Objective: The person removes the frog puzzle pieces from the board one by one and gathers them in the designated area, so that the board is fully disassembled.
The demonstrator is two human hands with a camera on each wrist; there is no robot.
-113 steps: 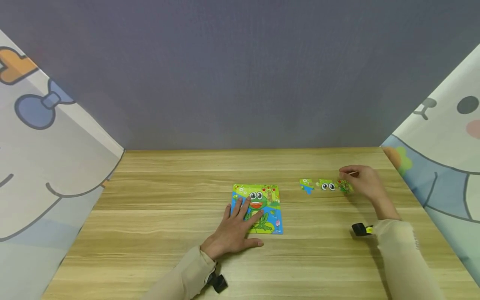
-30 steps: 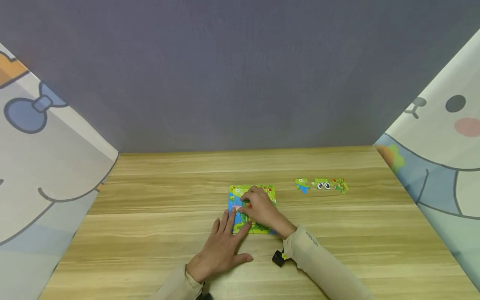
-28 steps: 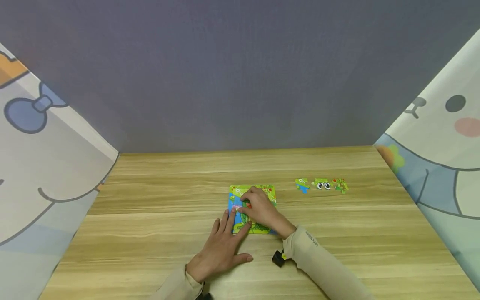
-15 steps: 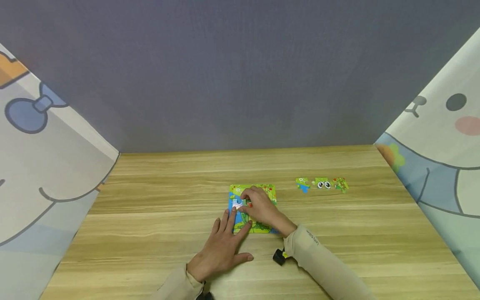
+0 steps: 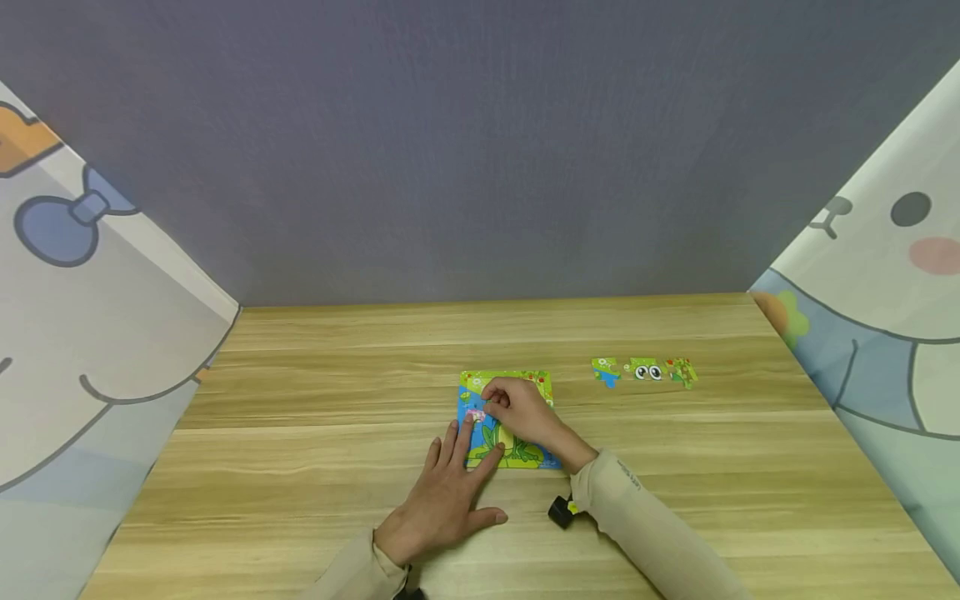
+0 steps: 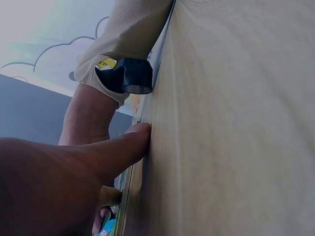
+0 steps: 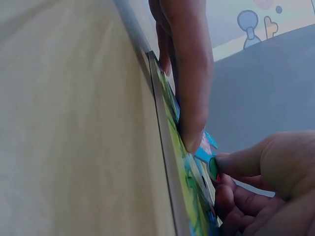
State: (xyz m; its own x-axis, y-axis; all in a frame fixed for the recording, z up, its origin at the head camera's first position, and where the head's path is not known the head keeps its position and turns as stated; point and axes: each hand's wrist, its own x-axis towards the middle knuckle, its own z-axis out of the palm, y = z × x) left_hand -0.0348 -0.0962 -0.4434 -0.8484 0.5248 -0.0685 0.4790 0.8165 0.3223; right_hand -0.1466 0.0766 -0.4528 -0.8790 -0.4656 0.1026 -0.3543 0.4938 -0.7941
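Observation:
A square frog jigsaw puzzle (image 5: 546,387) lies on the wooden table. My left hand (image 5: 442,500) rests at its lower left corner with spread, straight fingers, the tips on the puzzle. Over the puzzle's middle, my right hand (image 5: 525,412) pinches a puzzle piece (image 7: 205,142) between thumb and finger. This piece is blue and pink, with green and red at the pinched end, and stands tilted above the board in the right wrist view. The right hand hides much of the frog's head. In the left wrist view the left thumb (image 6: 133,140) lies near the table surface.
Three loose puzzle pieces lie in a row to the right: a green and blue one (image 5: 605,371), one with frog eyes (image 5: 647,369) and one with a tree (image 5: 682,372). A grey panel (image 5: 480,167) stands behind the table (image 5: 337,358), with printed panels at both sides.
My right hand has come from the loose pieces to the puzzle and grips a pink and blue piece there. Over the last half second that piece has changed its tilt. The left hand stays put.

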